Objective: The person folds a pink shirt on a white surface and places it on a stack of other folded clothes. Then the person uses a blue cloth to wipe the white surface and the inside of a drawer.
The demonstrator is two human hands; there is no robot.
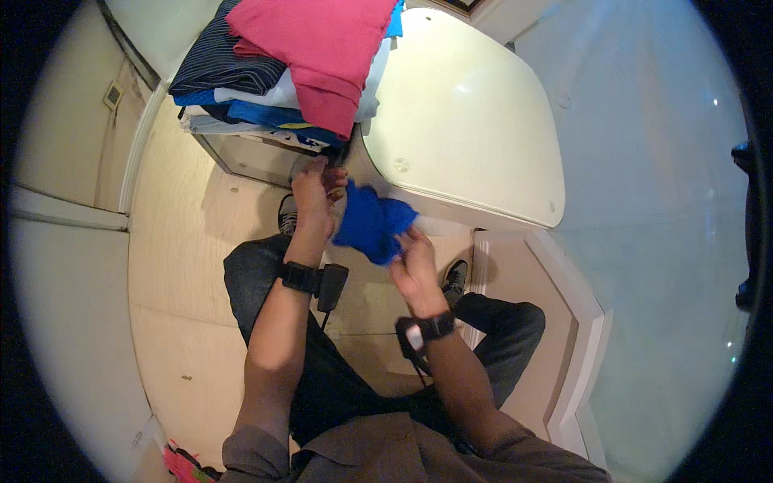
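Note:
A blue cloth (371,220), blurred by motion, is in the air between my hands, over the floor. My right hand (415,268) grips its near right edge between thumb and fingers. My left hand (315,196) is at the cloth's far left corner, fingers partly curled and apart; whether they pinch the cloth is unclear. Just beyond my left hand rises a stack of folded clothes, with a red garment (329,60) on top, a dark striped garment (226,63) beside it, and blue (266,115) and pale pieces below.
The clothes stand on a low box-like support (247,158). To its right is a cream, rounded tabletop (465,115). A pale panel edge (570,374) runs along the right, and cabinet-like doors (66,271) line the left. My legs straddle the wooden floor (187,253); pink items (181,462) lie at bottom left.

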